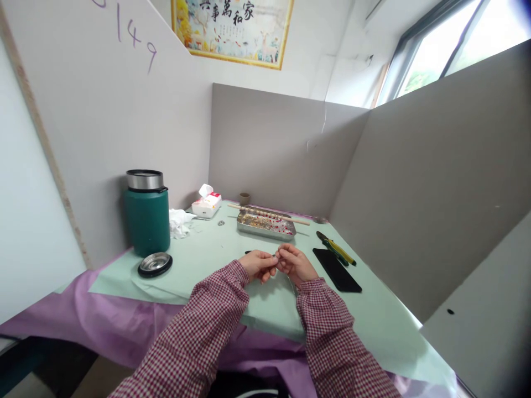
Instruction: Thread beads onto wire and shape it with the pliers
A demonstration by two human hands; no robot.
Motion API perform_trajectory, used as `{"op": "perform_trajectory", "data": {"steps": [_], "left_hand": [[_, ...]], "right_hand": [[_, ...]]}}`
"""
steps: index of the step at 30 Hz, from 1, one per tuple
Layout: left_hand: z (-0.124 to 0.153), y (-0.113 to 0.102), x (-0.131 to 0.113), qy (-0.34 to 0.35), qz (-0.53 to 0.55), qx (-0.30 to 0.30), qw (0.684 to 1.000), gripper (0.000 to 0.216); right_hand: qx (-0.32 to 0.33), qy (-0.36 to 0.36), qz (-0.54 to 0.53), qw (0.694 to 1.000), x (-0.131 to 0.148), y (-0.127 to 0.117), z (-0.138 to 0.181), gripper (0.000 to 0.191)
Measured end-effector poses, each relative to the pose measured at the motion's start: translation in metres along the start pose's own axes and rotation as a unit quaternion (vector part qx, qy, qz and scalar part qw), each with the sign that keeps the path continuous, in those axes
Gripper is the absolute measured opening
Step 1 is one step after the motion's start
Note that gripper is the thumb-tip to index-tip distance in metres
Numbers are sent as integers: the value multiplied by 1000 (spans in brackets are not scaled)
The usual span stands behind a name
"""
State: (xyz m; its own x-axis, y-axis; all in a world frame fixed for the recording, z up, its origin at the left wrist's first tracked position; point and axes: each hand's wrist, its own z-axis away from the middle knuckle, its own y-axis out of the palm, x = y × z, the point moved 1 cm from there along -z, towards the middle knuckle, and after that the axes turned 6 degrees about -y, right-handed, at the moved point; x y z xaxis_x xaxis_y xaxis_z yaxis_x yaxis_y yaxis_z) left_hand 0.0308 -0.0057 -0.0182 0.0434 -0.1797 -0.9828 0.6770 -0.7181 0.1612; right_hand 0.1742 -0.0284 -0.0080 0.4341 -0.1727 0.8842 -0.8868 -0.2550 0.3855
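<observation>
My left hand and my right hand meet over the pale green mat, fingertips pinched together on something tiny that I cannot make out. Both arms wear red-checked sleeves. Just beyond the hands lies a metal tray filled with small red and gold pieces. A thin wooden stick rests behind the tray.
A green flask stands at the left with its lid lying before it. White cloth, a tissue box and a small cup sit at the back. Pliers and a black phone lie at right. Grey partitions enclose the desk.
</observation>
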Motion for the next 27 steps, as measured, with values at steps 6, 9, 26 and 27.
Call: {"op": "perform_trajectory", "data": {"steps": [6,9,26,27], "left_hand": [[1,5,-4,21,-86,5,996,34],[4,9,-6,34,-125,-8,992,32],[12,16,-14,57,-199,-22,978,27],[11,15,-14,59,-197,-20,978,28]], "right_hand": [[-1,-8,23,1000,3,5,2,21],[-1,-21,27,999,4,4,2,21],[64,-13,25,998,2,6,-17,18],[67,-13,29,997,3,8,-18,18]]}}
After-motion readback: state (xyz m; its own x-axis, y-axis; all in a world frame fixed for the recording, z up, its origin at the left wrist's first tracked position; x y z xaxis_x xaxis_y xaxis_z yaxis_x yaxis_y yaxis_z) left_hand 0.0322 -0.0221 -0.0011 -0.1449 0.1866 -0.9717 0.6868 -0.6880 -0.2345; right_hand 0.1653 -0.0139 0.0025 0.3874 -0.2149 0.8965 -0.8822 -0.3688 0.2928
